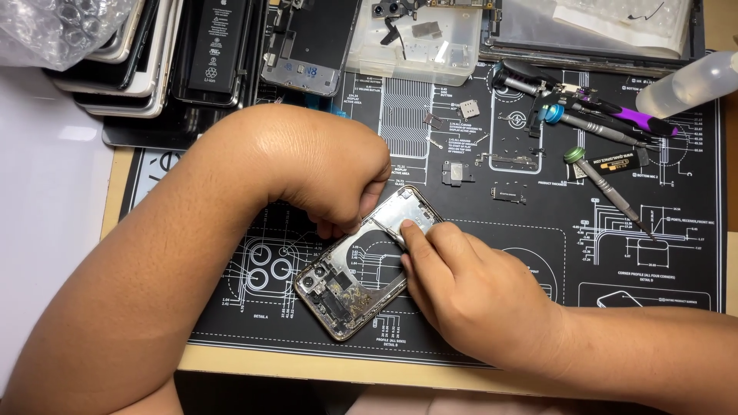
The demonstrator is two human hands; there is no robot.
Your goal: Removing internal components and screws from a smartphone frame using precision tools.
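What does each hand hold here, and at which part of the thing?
Both grip the opened phone frame at its upper end: left hand on the top edge, right hand on the right side.

A black repair mat (492,253) printed with white diagrams covers the desk; on its upper right lie several screwdrivers (592,115) and a clear squeeze bottle (688,83), above its top edge sit a translucent parts tray (411,46) and stacked phone screens (146,54), with small metal parts (461,165) scattered mid-mat
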